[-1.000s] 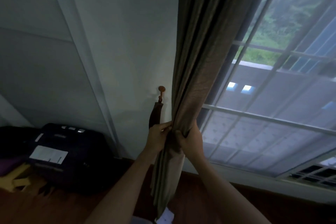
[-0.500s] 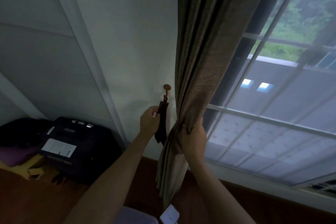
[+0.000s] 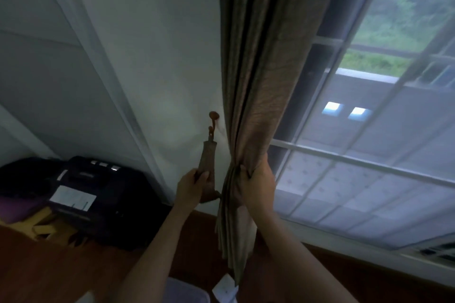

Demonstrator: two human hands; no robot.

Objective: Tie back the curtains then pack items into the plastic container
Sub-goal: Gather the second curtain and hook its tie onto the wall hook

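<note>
A brown-grey curtain (image 3: 256, 86) hangs at the window's left edge, bunched into folds. My right hand (image 3: 258, 182) grips the gathered folds at about hook height. A fabric tieback (image 3: 208, 157) hangs from a small wooden hook (image 3: 213, 115) on the white wall, just left of the curtain. My left hand (image 3: 193, 186) holds the tieback's lower part, thumb across the strap. A pale plastic container (image 3: 187, 290) shows partly at the bottom edge, between my forearms.
A dark suitcase (image 3: 98, 197) with a white label lies on the wooden floor (image 3: 49, 270) at the left, beside purple and yellow items. The barred window (image 3: 369, 155) fills the right side. A white tag (image 3: 225, 289) hangs near the curtain's hem.
My left hand let go of the curtain, moved left to the tieback and now holds it lower down. My right hand kept its grip on the bunched curtain.
</note>
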